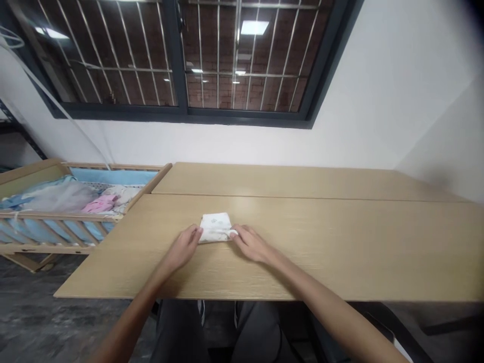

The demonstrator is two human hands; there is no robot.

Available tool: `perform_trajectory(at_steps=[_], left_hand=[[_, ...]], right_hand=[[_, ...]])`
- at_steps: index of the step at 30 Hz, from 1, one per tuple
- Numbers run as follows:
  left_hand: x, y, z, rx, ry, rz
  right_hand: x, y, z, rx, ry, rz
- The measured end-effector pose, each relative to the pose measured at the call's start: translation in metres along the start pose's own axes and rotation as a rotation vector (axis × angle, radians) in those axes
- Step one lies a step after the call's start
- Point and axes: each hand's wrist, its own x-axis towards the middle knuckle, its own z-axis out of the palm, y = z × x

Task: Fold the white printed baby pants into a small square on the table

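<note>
A small folded white cloth (215, 222) with a faint printed mark lies on the wooden table (321, 247), left of its middle. My left hand (186, 245) pinches the cloth's left edge between thumb and fingers. On the opposite side, my right hand (249, 243) grips the right edge, where a bit of the cloth curls up at the fingertips. Both hands rest low, close to the tabletop. The underside of the cloth is hidden.
A wooden crib (86, 218) with blue lining stands against the table's left end; pink cloth (100, 203) and other bedding lie in it. Behind the table rise a white wall (242, 146) and a barred window (181, 60). The table's front edge is just before my legs.
</note>
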Motion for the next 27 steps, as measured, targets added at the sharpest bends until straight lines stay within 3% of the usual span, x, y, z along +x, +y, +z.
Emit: perform_trajectory(at_steps=[5, 11, 17, 22, 24, 27], left_hand=[[0.025, -0.009, 0.002, -0.005, 0.077, -0.029], [0.047, -0.023, 0.014, 0.020, 0.137, -0.063], [0.060, -0.029, 0.032, 0.232, 0.194, -0.087], [0.061, -0.035, 0.043, 0.397, 0.211, -0.067], [0.060, -0.035, 0.044, 0.434, 0.231, -0.060], [0.058, -0.032, 0.050, 0.455, 0.272, 0.034]], right_hand=[[0.018, 0.011, 0.000, 0.079, 0.000, 0.005], [0.048, 0.038, 0.011, 0.118, 0.117, 0.136], [0.076, 0.053, 0.020, 0.134, 0.194, 0.260], [0.078, 0.056, 0.026, 0.089, 0.318, 0.411], [0.073, 0.051, 0.027, 0.010, 0.412, 0.354], [0.069, 0.037, 0.032, -0.183, 0.447, 0.050]])
